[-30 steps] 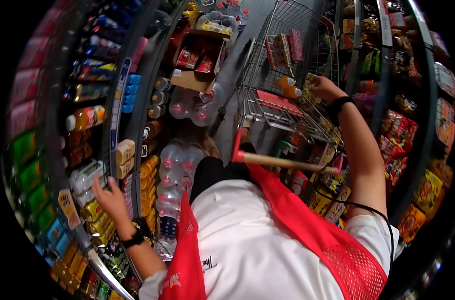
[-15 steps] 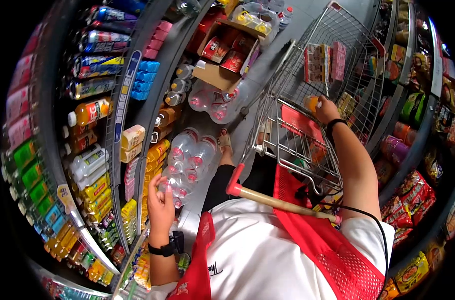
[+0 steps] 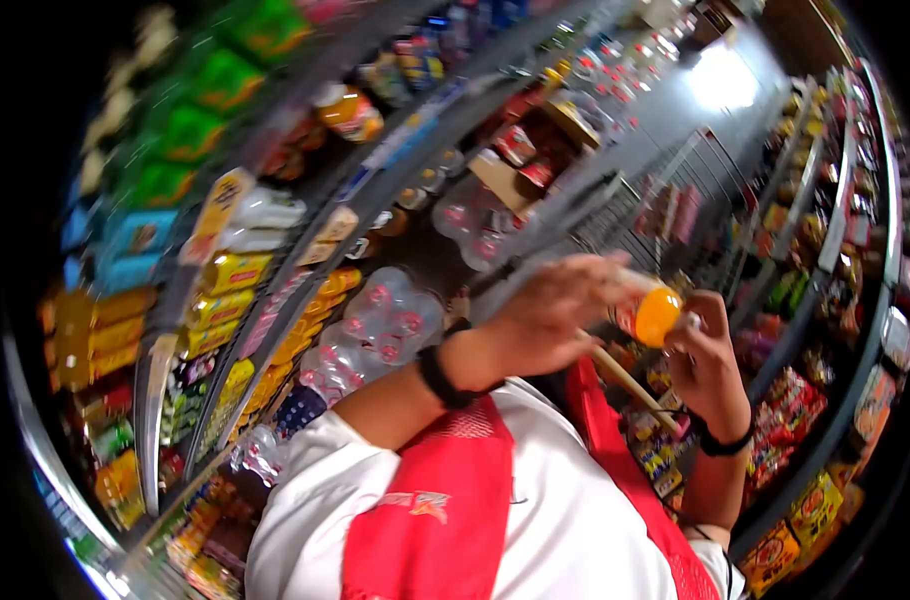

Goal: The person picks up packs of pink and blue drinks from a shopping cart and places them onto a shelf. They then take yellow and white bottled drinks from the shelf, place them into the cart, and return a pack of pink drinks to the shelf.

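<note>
A small bottle of orange drink (image 3: 658,317) is held up in front of my chest, its orange end facing right. My left hand (image 3: 550,310) reaches across from the left, fingers and thumb closing round the label side of the bottle; motion blurs the fingertips. Close against the orange end is my right hand (image 3: 705,355), its fingers curled and pinched. A small white bit shows between those fingers, and I cannot tell what it is. Behind the hands stands the wire shopping cart (image 3: 710,150), with its pale handle bar (image 3: 625,385) just below them.
Shelves of drinks run along my left, with yellow bottles (image 3: 225,272) and green packs (image 3: 190,130). Shrink-wrapped clear bottles (image 3: 395,315) stand on the floor beside an open carton (image 3: 505,185). Shelves of snack packets (image 3: 790,400) line the right. Pink boxes (image 3: 685,215) lie in the cart.
My right hand has brought the orange drink bottle up out of the cart towards my chest. My left hand has swung over from the shelf side to the bottle. The view has turned.
</note>
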